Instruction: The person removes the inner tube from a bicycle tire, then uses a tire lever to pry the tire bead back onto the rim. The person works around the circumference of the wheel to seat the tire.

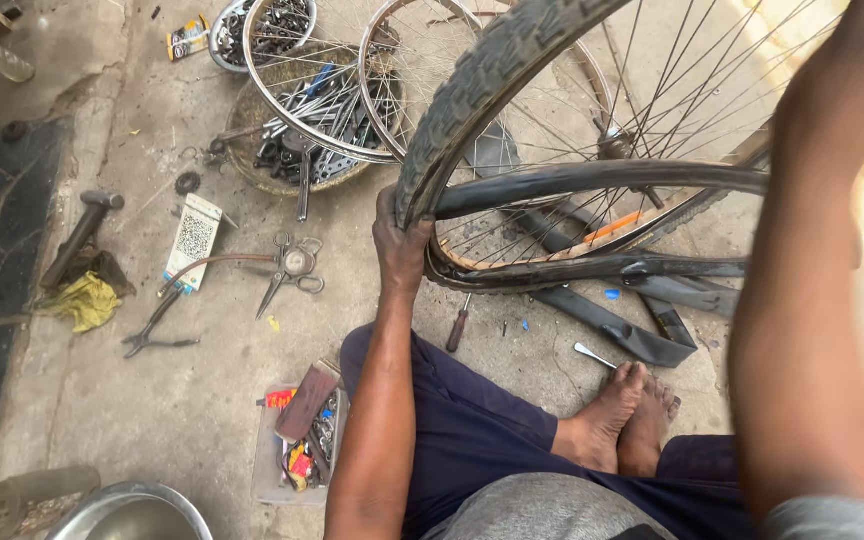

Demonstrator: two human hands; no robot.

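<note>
left hand [399, 238] clenched on the tyre [472, 95] at the wheel rim, wheel upright over the floor; right hand out of view, its grip cannot be told; the loose inner tube [592, 178] could get pinched; scissors [292, 265] lie near.

Loose tools and oddments on the concrete floor [202, 400]

Hammer [80, 236] and yellow rag [85, 300] at the left edge; pliers [155, 325] and scissors [290, 270] mid-floor; screwdriver [458, 325] near them; basket of spanners [312, 130] at top; steel bowl [132, 515] at the bottom left corner
</note>
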